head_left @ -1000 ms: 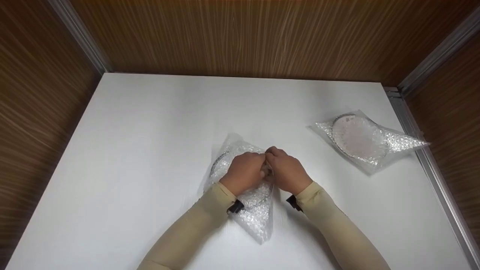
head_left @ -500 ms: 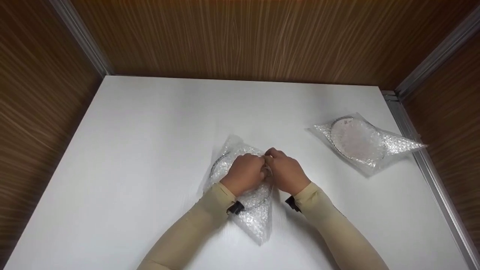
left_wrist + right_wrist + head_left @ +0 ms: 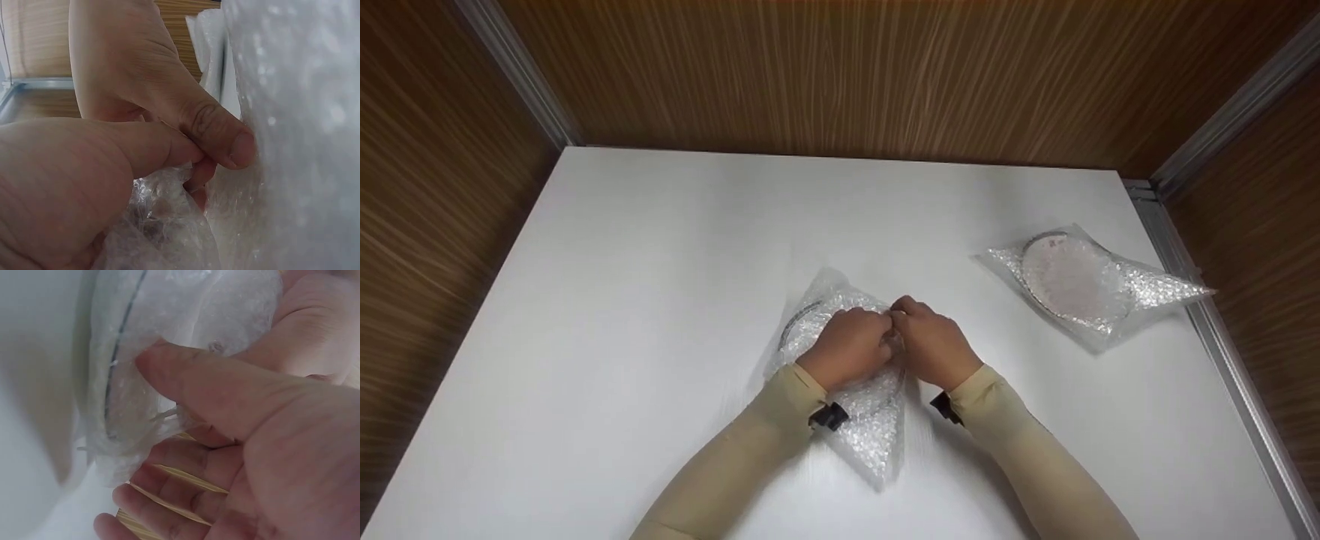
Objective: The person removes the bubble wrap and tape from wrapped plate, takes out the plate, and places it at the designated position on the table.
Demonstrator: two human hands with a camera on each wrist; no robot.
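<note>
A round, dark-rimmed plate lies wrapped in bubble wrap (image 3: 870, 439) on the white table, in front of the person. The left hand (image 3: 849, 349) is over the wrapped plate, its thumb and fingers pinching a bunched fold of the plastic. Beside it, touching, the right hand (image 3: 936, 343) pinches the wrap's edge between thumb and fingers. In the left wrist view a crumpled flap (image 3: 163, 225) hangs below the meeting fingertips. The right wrist view shows the right thumb (image 3: 180, 371) on the wrap, with the plate's dark rim (image 3: 115, 360) visible through it. Much of the fold is hidden by the fingers.
A second bubble-wrapped round plate (image 3: 1072, 277) lies at the right, one pointed wrap corner reaching over the table's edge. Wood-grain panels (image 3: 840, 75) stand behind and at both sides, with metal rails (image 3: 1207, 307) along the corners.
Both hands stay at the same spot, with only slight finger and left-arm movement over the fold. The head view shifts a little. The second wrapped plate stays put.
</note>
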